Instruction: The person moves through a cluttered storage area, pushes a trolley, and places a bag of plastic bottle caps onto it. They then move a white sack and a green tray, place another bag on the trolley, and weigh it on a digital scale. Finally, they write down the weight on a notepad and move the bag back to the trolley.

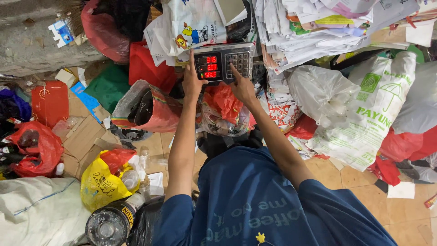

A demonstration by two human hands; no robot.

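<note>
Up front, left hand (pixel 192 82) grasping the scale display (pixel 224 63), right hand (pixel 243 87) released, forefinger on its keypad (pixel 240 62).

I am looking down at the scale display (pixel 224 63), which is sitting far centre, on top of a filled plastic bag (pixel 221 109). My left hand (pixel 191 81) is resting on its left edge; my right hand (pixel 242 86) is lying at its near right, a fingertip on the keypad. A paper stack (pixel 314 32) is piling up behind and right of the display. A printed sack (pixel 364 118) is lying to the right. Flattened cardboard (pixel 84 136) is lying on the floor at left, with a knotted bag (pixel 102 182) nearer.
</note>
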